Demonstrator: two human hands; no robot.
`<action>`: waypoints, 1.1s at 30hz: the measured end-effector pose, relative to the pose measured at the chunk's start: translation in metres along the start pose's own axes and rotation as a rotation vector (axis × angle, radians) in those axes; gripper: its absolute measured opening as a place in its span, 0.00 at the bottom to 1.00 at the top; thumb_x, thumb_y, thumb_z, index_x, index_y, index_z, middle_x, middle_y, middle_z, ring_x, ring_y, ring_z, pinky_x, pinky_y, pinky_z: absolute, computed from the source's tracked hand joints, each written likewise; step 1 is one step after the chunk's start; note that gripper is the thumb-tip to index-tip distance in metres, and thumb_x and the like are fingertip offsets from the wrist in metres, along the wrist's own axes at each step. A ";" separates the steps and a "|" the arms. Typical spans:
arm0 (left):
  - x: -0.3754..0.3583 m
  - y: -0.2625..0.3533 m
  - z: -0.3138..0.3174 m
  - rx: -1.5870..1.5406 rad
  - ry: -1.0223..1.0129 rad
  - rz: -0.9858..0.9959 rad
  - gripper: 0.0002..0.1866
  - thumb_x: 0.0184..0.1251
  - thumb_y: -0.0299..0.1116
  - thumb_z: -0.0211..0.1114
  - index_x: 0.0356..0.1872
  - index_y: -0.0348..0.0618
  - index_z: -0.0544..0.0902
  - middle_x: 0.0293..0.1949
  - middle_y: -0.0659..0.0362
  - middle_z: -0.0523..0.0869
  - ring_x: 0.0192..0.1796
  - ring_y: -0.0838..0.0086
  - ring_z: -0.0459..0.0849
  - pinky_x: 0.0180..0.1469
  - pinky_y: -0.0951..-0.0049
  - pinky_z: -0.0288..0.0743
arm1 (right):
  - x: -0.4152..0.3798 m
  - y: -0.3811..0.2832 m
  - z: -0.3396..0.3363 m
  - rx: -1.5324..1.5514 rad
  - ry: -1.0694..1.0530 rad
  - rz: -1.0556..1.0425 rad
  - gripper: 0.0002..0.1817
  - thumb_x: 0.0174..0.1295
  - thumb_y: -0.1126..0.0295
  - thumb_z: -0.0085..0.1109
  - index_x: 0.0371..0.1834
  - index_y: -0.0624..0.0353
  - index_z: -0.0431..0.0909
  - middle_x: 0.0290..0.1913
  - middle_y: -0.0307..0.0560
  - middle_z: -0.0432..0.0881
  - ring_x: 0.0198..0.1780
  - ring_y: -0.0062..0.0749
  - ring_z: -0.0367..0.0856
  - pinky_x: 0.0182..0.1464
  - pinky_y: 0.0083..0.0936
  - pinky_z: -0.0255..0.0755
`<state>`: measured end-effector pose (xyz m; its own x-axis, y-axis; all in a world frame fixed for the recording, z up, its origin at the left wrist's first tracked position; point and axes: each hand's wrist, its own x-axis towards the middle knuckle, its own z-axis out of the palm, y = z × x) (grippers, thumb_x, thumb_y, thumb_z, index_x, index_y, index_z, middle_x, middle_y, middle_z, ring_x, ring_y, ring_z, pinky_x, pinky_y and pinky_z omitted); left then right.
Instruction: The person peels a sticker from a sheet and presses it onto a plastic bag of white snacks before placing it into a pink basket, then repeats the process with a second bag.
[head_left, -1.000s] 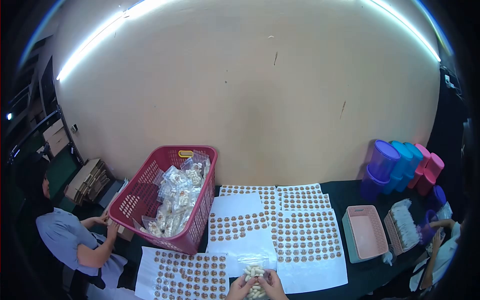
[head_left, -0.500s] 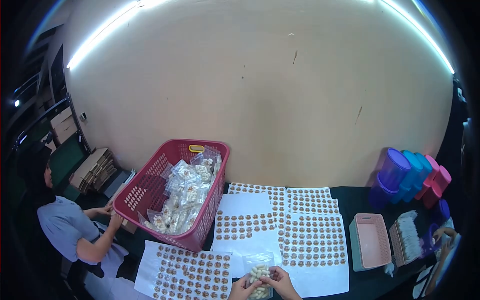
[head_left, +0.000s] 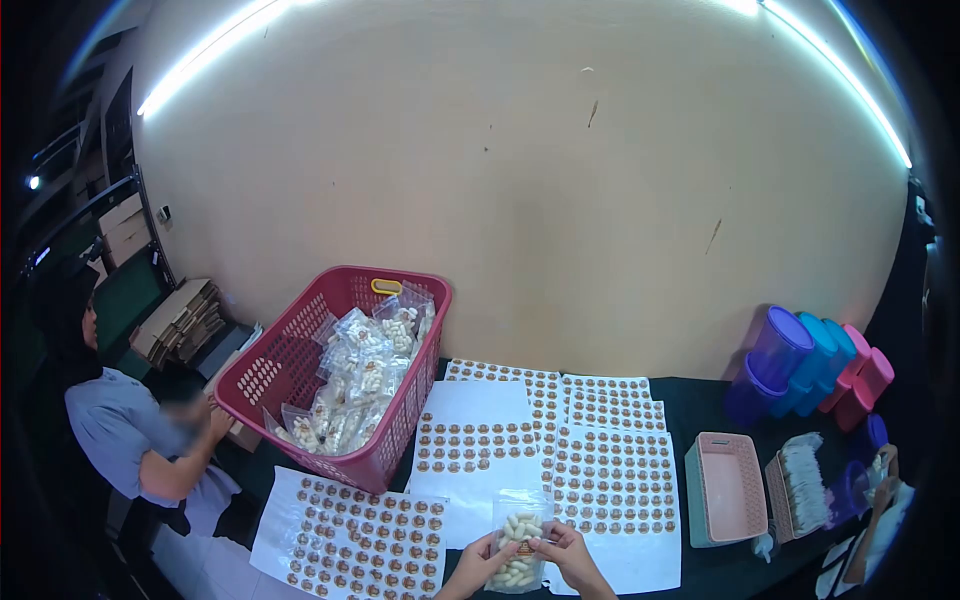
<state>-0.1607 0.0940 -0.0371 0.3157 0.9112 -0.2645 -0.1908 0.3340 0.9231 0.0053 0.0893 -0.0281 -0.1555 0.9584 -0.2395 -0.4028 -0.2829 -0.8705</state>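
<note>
A clear plastic bag [head_left: 516,575] of whitish capsule-shaped pieces stands upright between my hands at the bottom centre, with a round brown sticker on its front. My left hand [head_left: 480,566] grips the bag's left side, its thumb on the front. On the right side my right hand [head_left: 570,556] holds the bag, fingers near the sticker. Under and around it lie white sticker sheets [head_left: 615,560] with rows of round brown stickers. One sheet [head_left: 270,540] lies to the left, and a partly used sheet [head_left: 475,400] is behind the bag.
A maroon basket [head_left: 290,350] holds many filled bags. On the right are a pink basket [head_left: 730,490], a basket of clear bags [head_left: 803,480], and purple [head_left: 785,340], blue and pink containers. One person [head_left: 120,420] stands left; another person's arm [head_left: 875,520] shows far right.
The view has shifted slightly. The sticker now shows on the bag's front between my fingers, and the bag is held more upright. The person at left has moved their hands.
</note>
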 end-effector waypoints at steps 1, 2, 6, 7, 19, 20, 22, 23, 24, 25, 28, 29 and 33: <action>0.002 -0.001 -0.002 0.001 -0.004 0.001 0.19 0.60 0.35 0.59 0.48 0.33 0.71 0.36 0.60 0.79 0.35 0.83 0.77 0.36 0.84 0.72 | 0.000 0.003 0.001 -0.002 0.032 -0.013 0.18 0.52 0.77 0.58 0.45 0.70 0.67 0.42 0.50 0.75 0.40 0.24 0.76 0.41 0.17 0.72; 0.006 -0.005 -0.006 0.001 0.002 -0.003 0.19 0.60 0.35 0.58 0.48 0.33 0.71 0.36 0.60 0.79 0.34 0.83 0.77 0.35 0.85 0.72 | 0.001 0.012 -0.002 0.001 0.019 -0.056 0.21 0.51 0.78 0.59 0.47 0.69 0.64 0.44 0.49 0.73 0.40 0.25 0.76 0.42 0.17 0.71; 0.011 -0.010 -0.007 -0.050 0.029 0.005 0.18 0.61 0.35 0.57 0.47 0.32 0.71 0.35 0.59 0.80 0.32 0.84 0.77 0.31 0.86 0.71 | 0.001 0.017 0.001 -0.136 -0.007 -0.082 0.24 0.50 0.78 0.60 0.50 0.67 0.61 0.43 0.47 0.71 0.40 0.24 0.75 0.42 0.17 0.71; 0.013 -0.009 -0.007 -0.047 0.019 0.004 0.18 0.61 0.35 0.57 0.47 0.32 0.71 0.35 0.59 0.80 0.32 0.84 0.77 0.31 0.86 0.71 | 0.003 0.016 0.001 -0.134 0.001 -0.088 0.24 0.50 0.78 0.60 0.50 0.67 0.61 0.43 0.47 0.71 0.40 0.24 0.75 0.42 0.17 0.71; 0.008 0.015 -0.008 0.091 -0.110 0.117 0.22 0.60 0.32 0.58 0.52 0.32 0.66 0.39 0.61 0.78 0.37 0.85 0.75 0.38 0.85 0.71 | 0.015 0.023 0.001 -0.186 0.090 -0.153 0.23 0.50 0.72 0.62 0.46 0.68 0.63 0.38 0.47 0.74 0.34 0.20 0.75 0.34 0.14 0.70; 0.006 0.020 -0.008 0.287 -0.118 0.063 0.22 0.60 0.32 0.58 0.53 0.32 0.66 0.40 0.61 0.78 0.38 0.85 0.75 0.38 0.85 0.70 | 0.018 0.027 0.003 -0.265 0.172 -0.204 0.19 0.50 0.70 0.62 0.42 0.67 0.67 0.31 0.42 0.75 0.29 0.16 0.73 0.30 0.11 0.68; 0.005 0.018 -0.008 0.480 -0.129 0.009 0.23 0.60 0.32 0.58 0.54 0.32 0.65 0.40 0.61 0.77 0.38 0.85 0.75 0.39 0.86 0.70 | 0.021 0.037 -0.002 -0.310 0.200 -0.251 0.17 0.50 0.70 0.62 0.39 0.66 0.68 0.28 0.39 0.75 0.27 0.14 0.72 0.28 0.10 0.66; 0.006 0.007 -0.010 0.240 -0.156 0.034 0.24 0.60 0.32 0.57 0.55 0.33 0.64 0.40 0.62 0.77 0.37 0.85 0.74 0.38 0.86 0.70 | 0.022 0.039 -0.004 -0.356 0.225 -0.301 0.15 0.51 0.69 0.62 0.37 0.65 0.70 0.25 0.37 0.75 0.25 0.12 0.70 0.26 0.09 0.64; 0.007 0.001 -0.011 -0.001 -0.183 0.059 0.24 0.61 0.33 0.57 0.56 0.33 0.63 0.40 0.62 0.77 0.36 0.86 0.74 0.37 0.85 0.70 | 0.020 0.035 0.002 -0.354 0.243 -0.342 0.13 0.51 0.68 0.62 0.33 0.64 0.70 0.23 0.35 0.74 0.24 0.10 0.69 0.23 0.08 0.62; 0.007 0.002 -0.011 -0.002 -0.189 0.064 0.24 0.61 0.33 0.57 0.56 0.33 0.63 0.40 0.62 0.77 0.36 0.86 0.74 0.37 0.85 0.70 | 0.017 0.031 0.009 -0.357 0.246 -0.348 0.13 0.51 0.68 0.62 0.33 0.64 0.70 0.23 0.35 0.74 0.24 0.10 0.69 0.23 0.08 0.62; 0.007 0.006 -0.017 -0.060 -0.128 -0.042 0.23 0.62 0.32 0.56 0.55 0.33 0.64 0.39 0.61 0.78 0.36 0.85 0.76 0.36 0.86 0.70 | 0.012 0.021 0.027 -0.419 0.335 -0.345 0.17 0.50 0.65 0.63 0.35 0.65 0.69 0.24 0.37 0.75 0.25 0.12 0.69 0.25 0.11 0.64; 0.009 0.006 -0.018 -0.059 -0.129 -0.043 0.23 0.62 0.32 0.56 0.55 0.33 0.64 0.39 0.61 0.78 0.36 0.85 0.76 0.36 0.86 0.70 | 0.011 0.019 0.032 -0.418 0.336 -0.345 0.17 0.50 0.65 0.63 0.35 0.65 0.69 0.24 0.37 0.75 0.25 0.12 0.69 0.25 0.11 0.64; 0.017 0.006 -0.020 -0.021 -0.022 0.095 0.17 0.62 0.31 0.54 0.49 0.33 0.68 0.37 0.59 0.79 0.34 0.84 0.77 0.32 0.87 0.71 | 0.011 0.014 0.041 -0.555 0.281 -0.406 0.24 0.47 0.64 0.65 0.43 0.65 0.68 0.30 0.42 0.75 0.27 0.17 0.72 0.27 0.14 0.67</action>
<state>-0.1748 0.1163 -0.0411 0.3153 0.9338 -0.1693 -0.2407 0.2512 0.9375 -0.0393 0.0943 -0.0249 0.1750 0.9782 0.1117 0.1471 0.0862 -0.9854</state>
